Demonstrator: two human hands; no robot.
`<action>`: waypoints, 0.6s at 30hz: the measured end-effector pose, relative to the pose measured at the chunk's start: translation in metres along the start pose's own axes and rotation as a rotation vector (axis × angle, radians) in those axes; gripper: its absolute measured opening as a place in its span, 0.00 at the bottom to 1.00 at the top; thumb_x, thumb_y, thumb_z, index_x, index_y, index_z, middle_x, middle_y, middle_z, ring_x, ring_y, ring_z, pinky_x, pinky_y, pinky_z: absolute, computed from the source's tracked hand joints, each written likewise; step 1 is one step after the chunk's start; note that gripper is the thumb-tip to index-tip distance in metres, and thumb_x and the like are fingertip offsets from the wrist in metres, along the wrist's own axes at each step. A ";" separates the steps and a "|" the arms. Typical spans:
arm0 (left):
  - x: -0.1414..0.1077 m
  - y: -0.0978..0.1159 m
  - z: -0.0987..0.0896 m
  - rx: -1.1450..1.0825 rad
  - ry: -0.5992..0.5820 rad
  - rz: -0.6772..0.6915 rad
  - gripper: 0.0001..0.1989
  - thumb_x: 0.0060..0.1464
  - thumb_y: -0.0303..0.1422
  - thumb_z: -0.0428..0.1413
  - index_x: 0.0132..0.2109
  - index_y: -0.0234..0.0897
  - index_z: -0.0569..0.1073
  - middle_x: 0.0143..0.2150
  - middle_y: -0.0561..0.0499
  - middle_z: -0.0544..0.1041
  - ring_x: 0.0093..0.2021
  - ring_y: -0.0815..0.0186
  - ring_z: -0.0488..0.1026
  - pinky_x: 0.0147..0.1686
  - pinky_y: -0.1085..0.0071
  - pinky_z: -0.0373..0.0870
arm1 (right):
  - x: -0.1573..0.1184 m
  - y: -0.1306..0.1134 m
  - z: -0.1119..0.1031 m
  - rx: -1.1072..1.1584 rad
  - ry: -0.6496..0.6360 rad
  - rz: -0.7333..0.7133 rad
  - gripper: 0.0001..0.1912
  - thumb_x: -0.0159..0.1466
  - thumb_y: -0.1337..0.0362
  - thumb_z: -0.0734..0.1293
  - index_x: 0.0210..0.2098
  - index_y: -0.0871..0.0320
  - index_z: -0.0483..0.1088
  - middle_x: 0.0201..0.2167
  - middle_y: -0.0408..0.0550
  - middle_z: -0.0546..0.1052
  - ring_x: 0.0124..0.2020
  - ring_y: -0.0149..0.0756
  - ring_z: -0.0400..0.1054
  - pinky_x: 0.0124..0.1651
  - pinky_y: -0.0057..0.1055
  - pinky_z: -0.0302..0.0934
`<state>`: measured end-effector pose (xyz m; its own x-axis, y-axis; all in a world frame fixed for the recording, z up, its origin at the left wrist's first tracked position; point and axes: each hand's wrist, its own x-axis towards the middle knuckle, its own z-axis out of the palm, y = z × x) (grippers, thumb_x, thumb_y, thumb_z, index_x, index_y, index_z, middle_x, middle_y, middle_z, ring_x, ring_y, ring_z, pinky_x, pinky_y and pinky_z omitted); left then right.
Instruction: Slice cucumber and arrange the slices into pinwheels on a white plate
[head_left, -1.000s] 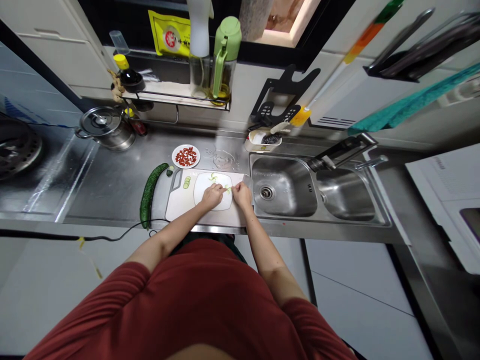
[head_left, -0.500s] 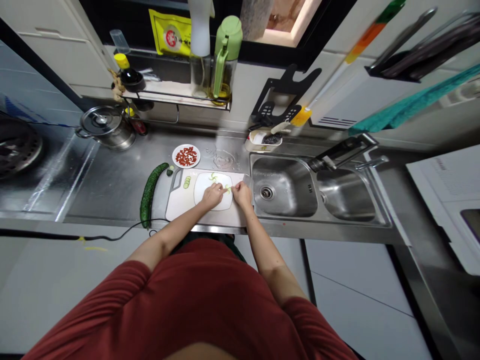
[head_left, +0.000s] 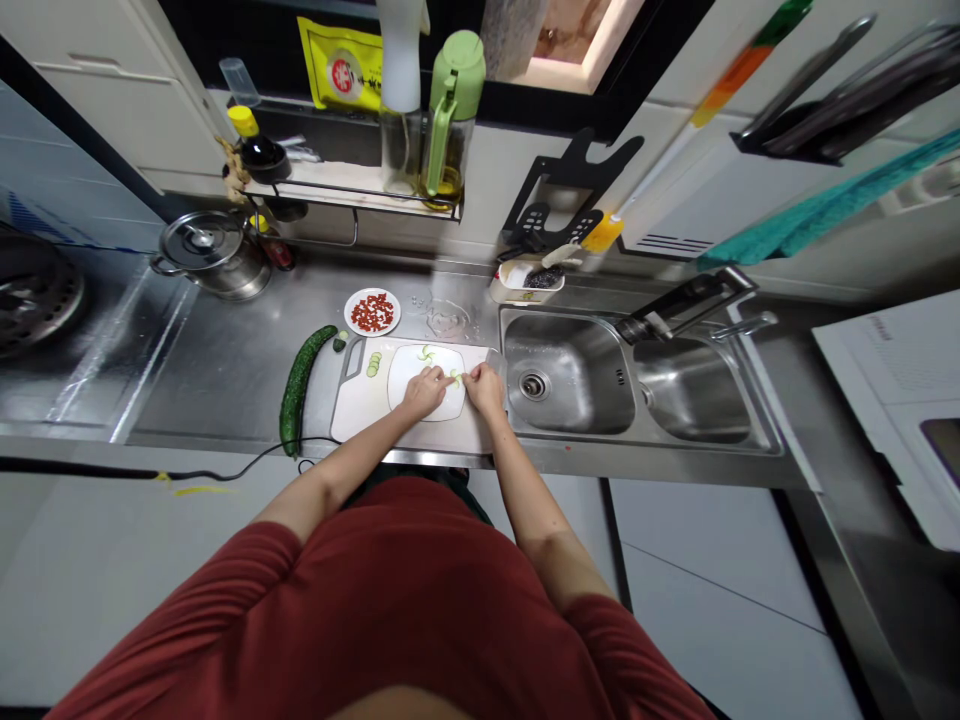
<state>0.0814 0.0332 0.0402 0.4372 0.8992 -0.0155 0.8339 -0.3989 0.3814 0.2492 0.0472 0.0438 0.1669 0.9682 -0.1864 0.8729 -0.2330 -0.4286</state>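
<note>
An oval white plate lies on a white cutting board, with thin cucumber slices fanned on it. My left hand and my right hand rest over the plate. Their fingertips meet at a cucumber slice, and the picture is too small to tell whether they grip it. Left of the board lies a long dark green cucumber. Beside its tip sits a small cut piece. A short stack of slices lies at the board's back left corner.
A small plate of red goji berries stands behind the board. A steel double sink is to the right, a lidded steel pot and a burner to the left. A black cable runs along the counter's front edge.
My hands stay in nearly the same place over the plate. The view has shifted only slightly.
</note>
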 end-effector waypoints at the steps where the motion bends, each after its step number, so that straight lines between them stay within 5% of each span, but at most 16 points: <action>1: 0.000 0.000 0.000 -0.001 0.002 0.003 0.20 0.58 0.27 0.46 0.54 0.48 0.71 0.46 0.46 0.68 0.47 0.60 0.62 0.41 0.68 0.64 | 0.000 0.000 0.000 0.001 0.000 0.001 0.11 0.61 0.55 0.62 0.37 0.56 0.67 0.35 0.48 0.73 0.35 0.37 0.65 0.37 0.29 0.55; 18: -0.004 -0.007 0.006 -0.023 0.118 0.003 0.20 0.57 0.26 0.47 0.52 0.47 0.73 0.44 0.48 0.70 0.45 0.62 0.63 0.40 0.68 0.65 | -0.001 0.001 -0.002 0.008 0.059 0.015 0.13 0.62 0.54 0.60 0.34 0.57 0.67 0.34 0.49 0.73 0.36 0.37 0.66 0.36 0.29 0.55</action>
<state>0.0756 0.0319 0.0324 0.3959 0.9135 0.0939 0.8243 -0.3986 0.4021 0.2502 0.0463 0.0451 0.2064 0.9683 -0.1405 0.8665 -0.2476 -0.4335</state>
